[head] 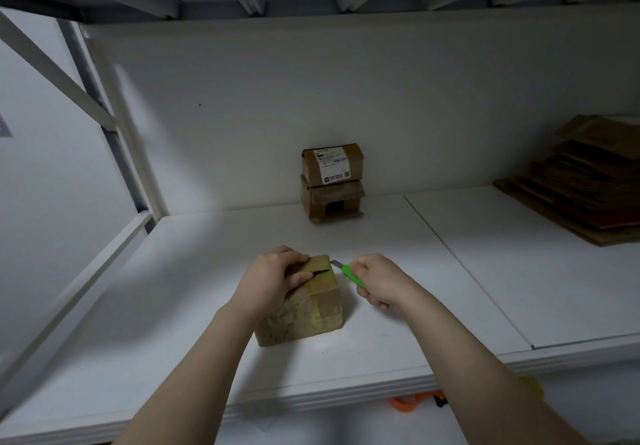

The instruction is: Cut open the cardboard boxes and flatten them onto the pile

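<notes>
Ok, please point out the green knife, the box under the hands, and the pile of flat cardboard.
knife point(351, 275), head view, on the green handle.
box point(304, 313), head view, on its front face.
pile point(581, 188), head view, on the top sheets at the right.

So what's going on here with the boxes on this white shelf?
A person is cutting open a small brown cardboard box on the white shelf. The left hand holds its top down; the right hand grips a green utility knife, blade at the box's top edge. Two more taped cardboard boxes sit stacked at the back wall, and a pile of flattened cardboard lies far right.
</notes>
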